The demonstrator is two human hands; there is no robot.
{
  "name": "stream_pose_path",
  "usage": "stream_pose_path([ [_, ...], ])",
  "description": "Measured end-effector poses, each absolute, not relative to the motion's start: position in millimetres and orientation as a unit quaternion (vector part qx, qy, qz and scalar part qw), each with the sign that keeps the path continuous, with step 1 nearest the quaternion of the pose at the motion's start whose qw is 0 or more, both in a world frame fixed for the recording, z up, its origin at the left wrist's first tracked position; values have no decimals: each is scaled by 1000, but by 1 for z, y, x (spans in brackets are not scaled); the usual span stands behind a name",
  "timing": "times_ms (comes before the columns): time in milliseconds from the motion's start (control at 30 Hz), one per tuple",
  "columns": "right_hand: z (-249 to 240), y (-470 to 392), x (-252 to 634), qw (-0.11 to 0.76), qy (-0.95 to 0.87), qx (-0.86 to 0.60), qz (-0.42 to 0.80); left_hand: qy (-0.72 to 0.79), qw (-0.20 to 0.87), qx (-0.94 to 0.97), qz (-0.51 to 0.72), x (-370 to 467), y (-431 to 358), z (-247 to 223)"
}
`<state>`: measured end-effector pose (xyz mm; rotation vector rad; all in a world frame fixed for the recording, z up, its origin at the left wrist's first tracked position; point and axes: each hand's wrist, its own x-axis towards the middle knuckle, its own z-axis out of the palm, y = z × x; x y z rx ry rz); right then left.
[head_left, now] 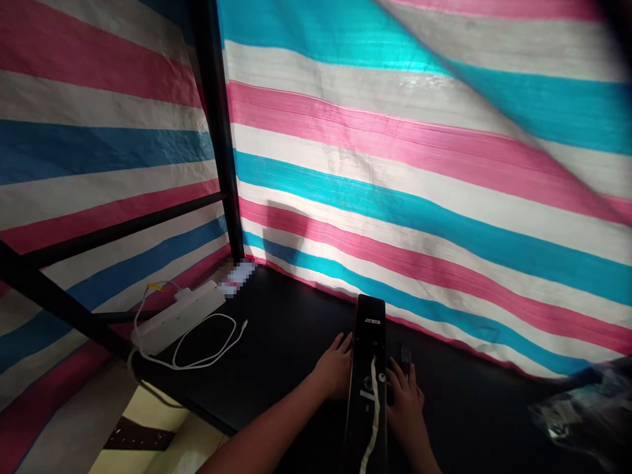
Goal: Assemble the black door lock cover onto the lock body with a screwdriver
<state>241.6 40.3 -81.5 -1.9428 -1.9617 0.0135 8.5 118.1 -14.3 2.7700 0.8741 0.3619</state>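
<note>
A long black panel-like device [366,329] stands out in front of me, with a small white label near its top, screws and a pale flat cable [374,415] running down its face. My left hand [336,368] lies at its left side, fingers stretched out and apart, the inner edge touching or just behind the device. On the other side, my right hand [405,395] rests with fingers spread; its thumb side is partly hidden by the device. Just beyond the right fingertips lies a small dark object [405,353], too dim to name.
On the black tabletop [286,322] at left sit a white power strip [182,316] and a looped white charging cable [217,362]. A blurred-out item [237,276] lies at the back corner. Clear plastic packaging [582,415] is at right. Striped sheeting [395,164] and black frame posts [217,131] enclose the table.
</note>
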Motion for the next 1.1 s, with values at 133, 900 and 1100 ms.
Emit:
stream_pose_path([
  [133,-78,38,239,206,-707,-676,8,290,86,945,124,5,116,-12],
  [900,-64,40,236,267,-686,-675,54,313,131,926,168,8,119,-13],
  [1100,-61,40,232,270,-679,-680,65,310,126,929,160,8,118,-13],
])
